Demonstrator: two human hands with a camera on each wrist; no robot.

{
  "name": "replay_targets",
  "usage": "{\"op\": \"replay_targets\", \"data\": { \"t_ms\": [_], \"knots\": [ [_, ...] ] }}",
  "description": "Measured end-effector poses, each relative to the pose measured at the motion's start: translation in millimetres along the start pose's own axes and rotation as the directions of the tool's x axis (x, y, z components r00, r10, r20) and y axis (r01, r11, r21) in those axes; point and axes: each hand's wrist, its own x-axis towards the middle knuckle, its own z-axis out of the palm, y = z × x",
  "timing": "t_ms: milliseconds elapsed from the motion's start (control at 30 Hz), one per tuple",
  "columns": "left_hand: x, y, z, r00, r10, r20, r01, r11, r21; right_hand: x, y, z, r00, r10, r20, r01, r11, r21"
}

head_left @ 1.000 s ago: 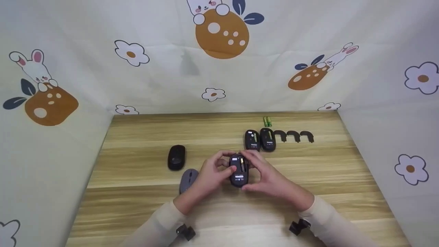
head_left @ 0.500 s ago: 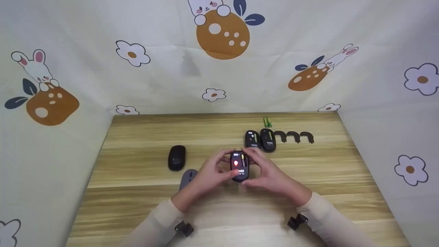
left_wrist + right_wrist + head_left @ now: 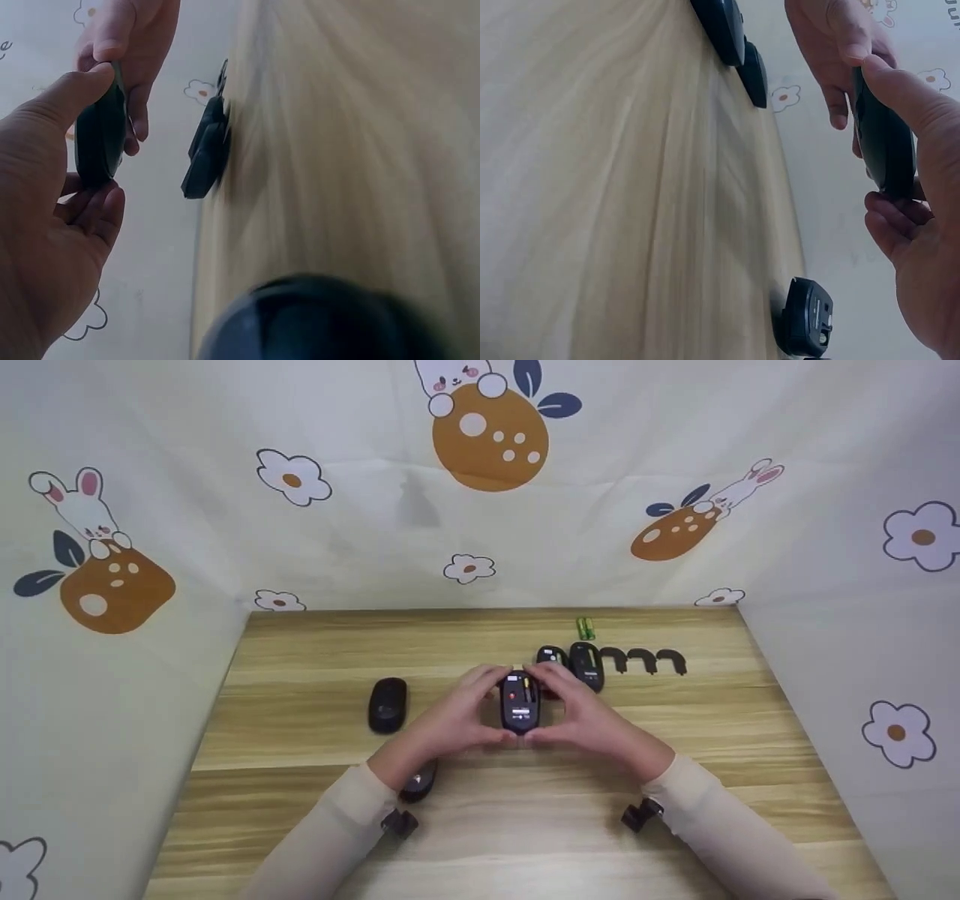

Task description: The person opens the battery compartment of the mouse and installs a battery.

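Observation:
A black computer mouse [image 3: 520,701] is held up above the table with its underside toward the head camera. Its battery bay is uncovered with a battery inside, and a small red light shows on the underside. My left hand [image 3: 459,711] grips one side between thumb and fingers; my right hand [image 3: 583,711] grips the other. In both wrist views the mouse is in the air, and the thumbs meet at its near end. Just behind my right hand, two black mice lie upside down, one [image 3: 553,654] partly hidden by that hand, the other [image 3: 587,667] with a battery showing.
Two green batteries [image 3: 586,628] lie at the back. Three curved black covers [image 3: 643,660] stand in a row to the right. On the left sits a black mouse [image 3: 388,705]; another mouse [image 3: 420,784] is partly hidden under my left forearm. Patterned cloth surrounds the wooden table [image 3: 300,810].
Both hands have moved the mouse away from me, toward the back. The left thumb has shifted off the underside to the near edge. A red light, absent at first, now shows.

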Motion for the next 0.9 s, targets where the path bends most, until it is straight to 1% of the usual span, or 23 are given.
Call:
{"op": "replay_targets", "data": {
  "t_ms": [67,167,333,433,633,767,900],
  "knots": [
    [4.5,-1.7,-3.6,1.000,0.015,0.002,-0.015,0.998,0.054,4.8,1.8,-1.0,1.000,-0.006,0.002,0.006,1.000,-0.026],
    [11.0,-4.7,-7.7,0.999,0.039,0.010,-0.040,0.993,0.108,11.6,4.7,-2.0,1.000,-0.024,0.005,0.025,0.996,-0.080],
    [21.7,-10.8,-12.0,0.998,0.053,0.023,-0.056,0.988,0.145,21.7,10.3,-4.2,0.998,-0.059,0.001,0.058,0.986,-0.157],
    [28.7,-14.0,-13.4,0.998,0.053,0.029,-0.057,0.985,0.162,27.0,15.4,-5.8,0.998,-0.057,0.001,0.056,0.979,-0.197],
    [43.0,-20.3,-15.6,0.999,0.031,0.044,-0.039,0.977,0.207,38.3,26.6,-9.1,0.999,-0.029,0.015,0.032,0.973,-0.230],
    [52.3,-25.1,-16.2,0.999,0.015,0.052,-0.027,0.968,0.250,45.3,32.7,-10.8,1.000,0.007,0.027,0.000,0.968,-0.249],
    [60.9,-27.2,-16.2,0.998,-0.009,0.065,-0.009,0.962,0.274,50.1,38.1,-11.8,0.999,0.043,0.033,-0.032,0.961,-0.275]
  ]
}}
